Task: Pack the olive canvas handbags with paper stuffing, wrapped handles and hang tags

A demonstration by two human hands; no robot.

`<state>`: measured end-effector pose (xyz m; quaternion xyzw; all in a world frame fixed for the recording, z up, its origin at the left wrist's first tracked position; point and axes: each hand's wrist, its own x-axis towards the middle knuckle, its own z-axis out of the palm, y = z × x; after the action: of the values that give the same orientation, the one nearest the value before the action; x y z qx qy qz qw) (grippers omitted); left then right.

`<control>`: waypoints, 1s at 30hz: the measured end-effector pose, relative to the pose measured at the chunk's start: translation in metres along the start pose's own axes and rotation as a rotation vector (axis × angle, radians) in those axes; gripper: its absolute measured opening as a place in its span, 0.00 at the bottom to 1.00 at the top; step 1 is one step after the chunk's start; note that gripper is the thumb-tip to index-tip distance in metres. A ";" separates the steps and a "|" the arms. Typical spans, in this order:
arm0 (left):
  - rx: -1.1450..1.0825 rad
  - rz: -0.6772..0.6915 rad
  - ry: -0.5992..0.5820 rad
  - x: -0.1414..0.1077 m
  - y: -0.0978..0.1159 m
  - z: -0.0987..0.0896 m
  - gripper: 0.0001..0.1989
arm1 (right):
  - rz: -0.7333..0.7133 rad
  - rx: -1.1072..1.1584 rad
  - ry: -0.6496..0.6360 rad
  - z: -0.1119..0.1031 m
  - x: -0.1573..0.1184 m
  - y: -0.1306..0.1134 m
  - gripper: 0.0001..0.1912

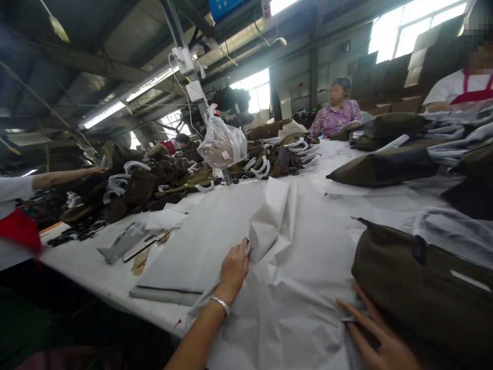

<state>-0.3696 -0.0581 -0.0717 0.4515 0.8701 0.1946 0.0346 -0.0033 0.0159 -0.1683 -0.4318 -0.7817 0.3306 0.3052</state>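
Note:
A large, thin white-grey sheet (281,293), possibly a cloth or plastic bag, lies creased across the table in front of me. My left hand (234,264), with a silver bangle on the wrist, is closed on a raised fold of it. Low on the right, my right hand (375,334) has its fingers spread against the sheet's edge, beside a dark olive-brown handbag (416,282). The bag's handle (442,226) is wrapped in clear or white plastic. Part of the right hand is cut off by the frame's bottom edge.
A stack of flat grey-white sheets (192,257) lies left of my left hand, near a phone-like object (138,248). Wrapped-handle bags (142,187) pile up behind. A clear plastic bag (223,141) hangs from a pole. Co-workers (335,113) are around the table; an arm (65,177) reaches in at left.

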 end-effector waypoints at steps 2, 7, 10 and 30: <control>-0.062 -0.028 -0.032 0.002 0.001 -0.006 0.27 | 0.113 0.062 -0.017 -0.008 -0.010 0.002 0.29; -0.229 -0.084 -0.216 0.008 0.013 -0.018 0.43 | 0.342 0.330 -0.007 -0.018 -0.018 -0.015 0.39; -0.333 -0.019 -0.319 -0.012 0.041 -0.011 0.50 | 0.404 0.546 0.000 -0.010 -0.003 -0.051 0.41; -1.117 -0.008 -0.348 -0.094 0.136 -0.002 0.22 | 0.239 0.768 -0.397 -0.003 0.074 -0.140 0.38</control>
<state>-0.2097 -0.0639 -0.0303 0.3867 0.6190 0.5466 0.4106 -0.0992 0.0244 -0.0431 -0.3028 -0.5904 0.7062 0.2470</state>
